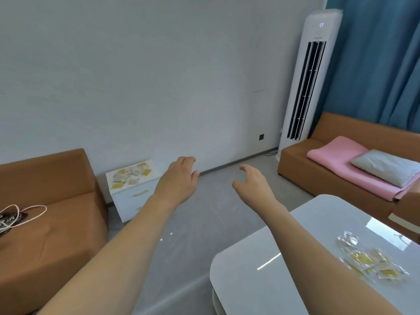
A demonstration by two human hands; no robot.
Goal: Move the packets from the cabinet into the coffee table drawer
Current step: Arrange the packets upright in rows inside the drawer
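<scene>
A low white cabinet (127, 201) stands against the wall beside the brown sofa, with several yellow and white packets (130, 175) spread on its top. More packets (368, 262) lie on the glossy white coffee table (261, 264) at lower right; its drawer is not visible. My left hand (179, 180) is stretched forward in the air just right of the cabinet, fingers loosely curled, holding nothing. My right hand (252, 181) hangs over the floor, fingers relaxed and empty.
A brown sofa (45, 223) with a corded bag (13, 218) is at left. Another brown sofa (300, 164) with a pink blanket and grey pillow is at right. A tall white air conditioner (306, 83) stands by the blue curtain. Grey floor lies between the furniture.
</scene>
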